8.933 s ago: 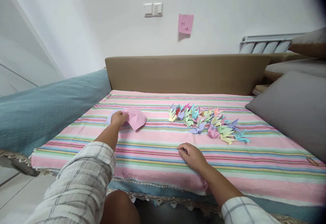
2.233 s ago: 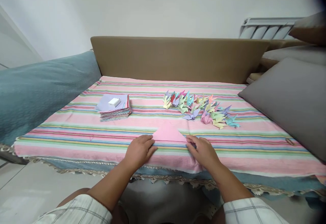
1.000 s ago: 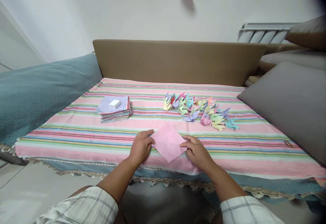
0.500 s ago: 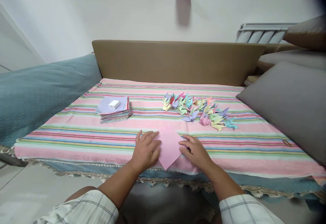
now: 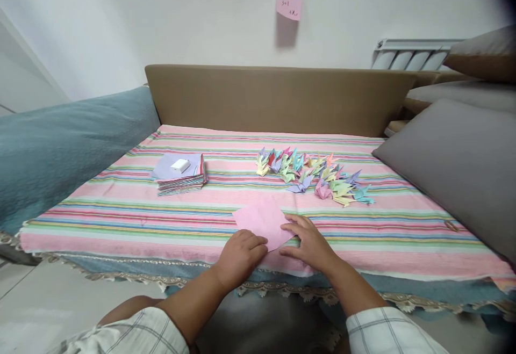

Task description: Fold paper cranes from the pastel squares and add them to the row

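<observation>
A pink square of origami paper (image 5: 260,217) lies on the striped cloth in front of me. My left hand (image 5: 243,254) is at its near edge, fingers curled and pressed together on the paper by the near corner. The fingertips of my right hand (image 5: 309,241) rest on the paper's right side, thumb held apart below them. Whether the near corner is folded over or only lifted is hidden by my left fingers. Beyond the paper, to the right, several folded paper cranes (image 5: 288,174) in mixed colours lie in a cluster.
At the left stands a stack of coloured paper (image 5: 181,187) with a small white block (image 5: 180,166) on top. The striped cloth (image 5: 121,214) covers the seat. A grey cushion (image 5: 455,166) leans at the right, near a small brown loop (image 5: 451,226). A pink note (image 5: 288,4) hangs on the wall.
My left hand has moved from the paper's left side to its near edge. The paper's near corner no longer points out toward me. On the wall, the pink note has flapped down, showing writing.
</observation>
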The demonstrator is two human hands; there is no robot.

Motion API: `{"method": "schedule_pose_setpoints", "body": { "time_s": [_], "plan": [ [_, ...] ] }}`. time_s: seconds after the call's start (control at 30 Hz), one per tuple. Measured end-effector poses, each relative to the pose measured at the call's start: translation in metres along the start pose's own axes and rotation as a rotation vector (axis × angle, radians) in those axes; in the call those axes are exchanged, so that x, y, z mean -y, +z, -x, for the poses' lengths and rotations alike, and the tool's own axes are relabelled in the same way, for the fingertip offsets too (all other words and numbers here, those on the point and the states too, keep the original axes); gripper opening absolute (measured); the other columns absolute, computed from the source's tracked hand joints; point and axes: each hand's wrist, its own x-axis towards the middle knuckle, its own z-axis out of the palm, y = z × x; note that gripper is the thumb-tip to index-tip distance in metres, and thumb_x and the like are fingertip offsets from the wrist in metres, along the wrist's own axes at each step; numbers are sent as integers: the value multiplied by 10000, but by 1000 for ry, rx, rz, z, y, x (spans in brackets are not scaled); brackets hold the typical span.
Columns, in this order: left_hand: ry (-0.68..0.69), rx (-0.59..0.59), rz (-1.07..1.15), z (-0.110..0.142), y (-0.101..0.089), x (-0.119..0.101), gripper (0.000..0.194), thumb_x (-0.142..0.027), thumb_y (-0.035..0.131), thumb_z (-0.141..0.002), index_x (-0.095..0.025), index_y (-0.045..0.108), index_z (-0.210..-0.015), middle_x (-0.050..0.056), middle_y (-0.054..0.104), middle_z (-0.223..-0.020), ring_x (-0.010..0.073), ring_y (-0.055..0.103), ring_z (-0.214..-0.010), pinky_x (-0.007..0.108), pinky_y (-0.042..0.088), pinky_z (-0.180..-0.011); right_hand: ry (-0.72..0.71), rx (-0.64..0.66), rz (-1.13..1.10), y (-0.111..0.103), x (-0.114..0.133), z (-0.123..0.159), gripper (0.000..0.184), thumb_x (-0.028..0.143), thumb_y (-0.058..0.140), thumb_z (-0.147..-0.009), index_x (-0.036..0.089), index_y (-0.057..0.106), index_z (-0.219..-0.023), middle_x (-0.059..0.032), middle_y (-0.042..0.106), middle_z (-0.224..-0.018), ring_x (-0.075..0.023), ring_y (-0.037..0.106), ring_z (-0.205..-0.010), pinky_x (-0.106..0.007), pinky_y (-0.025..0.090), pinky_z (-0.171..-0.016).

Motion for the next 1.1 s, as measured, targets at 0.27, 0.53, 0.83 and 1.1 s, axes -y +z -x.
{"method": "schedule_pose_setpoints", "body": {
  "time_s": [0.27, 0.53, 0.83, 1.1],
  "plan": [
    [-109, -58, 247, 4, -3, 23, 192, -249, 471, -900, -204, 657, -904, 37, 715, -962, 153, 645, -897, 289, 498, -820, -135, -78, 38, -4, 4, -1, 182, 204, 587, -782, 212, 663, -948, -99, 572, -1184, -240, 484, -1133, -415, 421, -945],
    [-136, -65, 379, 7, -4, 33, 169, -246, 484, -889, -195, 639, -931, 55, 709, -979, 166, 653, -930, 287, 530, -812, -207, -84, 68, -4, 3, 0, 394, 284, 646, -750, 193, 584, -1129, -126, 520, -1247, -277, 440, -1166, -456, 413, -961],
    [16, -70, 307, 3, -10, 27, 179, -215, 465, -897, -201, 643, -893, 44, 710, -976, 139, 652, -888, 286, 510, -853, -238, -242, 115, -2, -5, -3, 288, 68, 510, -734, 207, 663, -935, -102, 546, -1195, -255, 463, -1119, -436, 413, -939],
    [-138, -213, -40, 4, -11, 46, 134, -205, 518, -862, -212, 641, -809, 46, 711, -972, 185, 634, -897, 389, 459, -864, -294, -279, 129, -7, 19, 1, 91, 220, 550, -819, 221, 635, -787, -65, 615, -1079, -222, 520, -1035, -417, 373, -909]
  ]
}}
